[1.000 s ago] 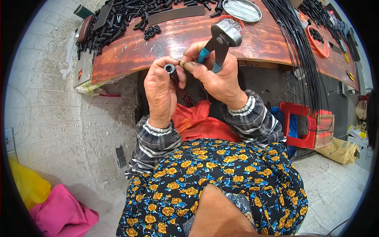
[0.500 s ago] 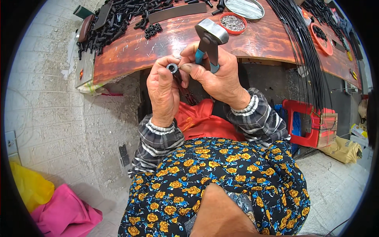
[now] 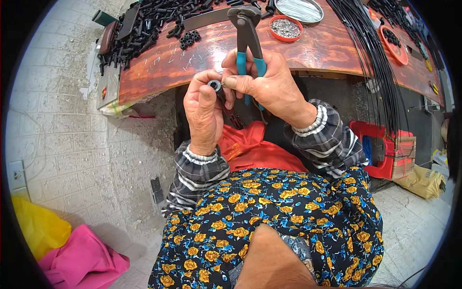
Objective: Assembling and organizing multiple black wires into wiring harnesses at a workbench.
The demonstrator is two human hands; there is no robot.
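My left hand is closed around a black tube-shaped part, its round hollow end facing up between thumb and fingers. In my right hand is a pair of end-cutting pincers with blue handles, the dark jaws pointing away over the table. My right thumb and forefinger meet right beside the tube's end. Anything small pinched there cannot be made out. Below my hands a red cloth lies across my lap, above the flowered garment.
On the reddish wooden table lie a heap of black tubular parts, a cluster of small black rings, a red dish of small metal pieces and a tray of thin white sticks. Long black cables hang over its edge, above a red stool.
The pincers have swung away from me, so their jaws point farther out and their blue handles show more. My left hand still holds the tube beside my right thumb.
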